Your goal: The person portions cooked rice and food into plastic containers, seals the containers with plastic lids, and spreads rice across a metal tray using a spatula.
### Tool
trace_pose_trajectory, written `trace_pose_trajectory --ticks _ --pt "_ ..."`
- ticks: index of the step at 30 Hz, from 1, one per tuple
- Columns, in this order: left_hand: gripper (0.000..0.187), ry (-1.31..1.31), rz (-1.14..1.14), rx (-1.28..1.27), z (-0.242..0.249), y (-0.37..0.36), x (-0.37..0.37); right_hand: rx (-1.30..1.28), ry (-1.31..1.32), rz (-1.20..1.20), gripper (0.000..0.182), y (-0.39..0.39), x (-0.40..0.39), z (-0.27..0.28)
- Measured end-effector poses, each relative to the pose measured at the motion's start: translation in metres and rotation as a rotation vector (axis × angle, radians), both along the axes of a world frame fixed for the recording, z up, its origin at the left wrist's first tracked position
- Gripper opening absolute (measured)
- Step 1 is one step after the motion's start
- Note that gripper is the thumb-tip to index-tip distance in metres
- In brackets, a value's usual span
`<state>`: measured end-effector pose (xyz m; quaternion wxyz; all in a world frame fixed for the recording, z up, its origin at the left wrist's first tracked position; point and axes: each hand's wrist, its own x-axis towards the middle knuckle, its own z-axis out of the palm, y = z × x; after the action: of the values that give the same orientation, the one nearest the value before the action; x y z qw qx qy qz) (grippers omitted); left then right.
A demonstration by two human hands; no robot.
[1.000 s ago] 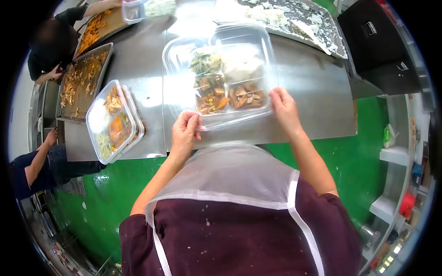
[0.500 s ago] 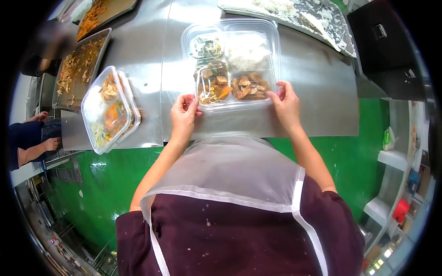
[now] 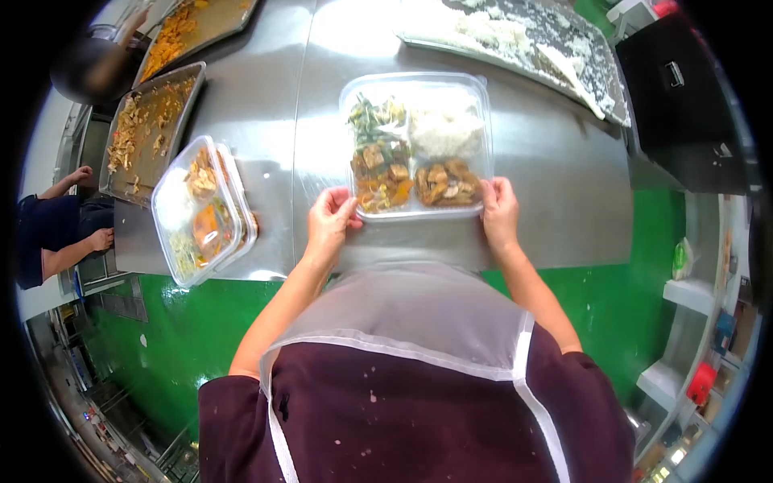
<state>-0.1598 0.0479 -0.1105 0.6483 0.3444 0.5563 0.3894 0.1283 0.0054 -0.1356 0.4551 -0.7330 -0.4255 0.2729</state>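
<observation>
A clear plastic meal box (image 3: 416, 216) is on the steel table in front of me, with its see-through lid over the food. Inside lie white rice (image 3: 445, 125), green vegetables (image 3: 377, 117) and brown cooked pieces in sauce. My left hand (image 3: 332, 217) pinches the near left corner at the rim. At the near right corner, the fingers of my right hand (image 3: 500, 208) close on the edge. To the left, two lidded meal boxes (image 3: 201, 213) are stacked, the upper one showing rice, sprouts and orange pieces.
Metal trays with food remains (image 3: 153, 129) and orange shreds (image 3: 181, 36) stand at the back left. A rice tray (image 3: 515, 40) with a white paddle (image 3: 570, 79) is at the back right, beside a black box (image 3: 680, 97). Another person's arm (image 3: 76, 253) shows at left.
The lid sits flatter and more evenly over the meal box now. Both hands stay at its near corners. The whole scene has shifted slightly down in view.
</observation>
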Motion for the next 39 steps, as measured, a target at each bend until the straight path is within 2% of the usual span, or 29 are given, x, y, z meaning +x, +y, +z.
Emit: trace_pose_trajectory --ticks 3,7,10,13,14,17,20,23,27,30,34,37,38,39 --pt "0.015 -0.115 -0.028 -0.213 0.002 0.01 -0.004 -0.144 0.568 -0.053 0.026 0.003 -0.009 0.022" --pt "0.014 -0.198 -0.072 -0.297 0.01 0.013 -0.007 -0.205 0.676 -0.018 0.027 0.007 -0.013 0.048" --pt "0.018 -0.214 -0.101 -0.282 0.013 0.01 -0.011 -0.083 0.383 0.008 0.024 0.005 -0.011 0.019" --pt "0.025 0.045 -0.226 -0.053 0.024 -0.01 -0.021 -0.123 0.179 0.089 0.027 -0.024 -0.014 0.032" --pt "0.037 0.475 -0.315 0.221 0.029 -0.013 -0.02 -0.126 0.202 0.09 0.028 -0.033 -0.019 0.033" --pt "0.045 1.029 -0.318 1.062 0.054 0.007 0.008 -0.164 0.22 0.103 0.031 -0.061 -0.03 0.043" --pt "0.047 1.258 -0.62 1.096 0.056 0.042 0.043 -0.199 0.167 0.143 0.031 -0.066 -0.031 0.045" --pt "0.048 1.264 -0.808 1.082 0.039 0.055 0.059 -0.199 0.163 0.142 0.034 -0.064 -0.032 0.049" --pt "0.048 1.258 -0.813 1.034 0.035 0.057 0.062 -0.249 -0.195 0.188 0.03 -0.053 -0.021 0.053" --pt "0.048 1.27 -0.764 1.015 0.035 0.058 0.065 -0.267 -0.354 0.197 0.03 0.012 -0.011 0.057" --pt "0.049 1.275 -0.77 1.018 0.036 0.059 0.064 -0.295 -0.58 0.191 0.043 0.12 -0.004 0.049" --pt "0.048 1.265 -0.768 1.014 0.034 0.061 0.064 -0.391 -0.622 0.343 0.045 0.157 -0.009 0.049" --pt "0.048 1.271 -0.753 1.016 0.033 0.061 0.063 -0.151 -0.894 0.481 0.045 0.163 -0.006 0.029" --pt "0.048 1.267 -0.749 1.02 0.032 0.059 0.062 -0.207 -0.848 0.468 0.044 0.165 0.001 0.012"
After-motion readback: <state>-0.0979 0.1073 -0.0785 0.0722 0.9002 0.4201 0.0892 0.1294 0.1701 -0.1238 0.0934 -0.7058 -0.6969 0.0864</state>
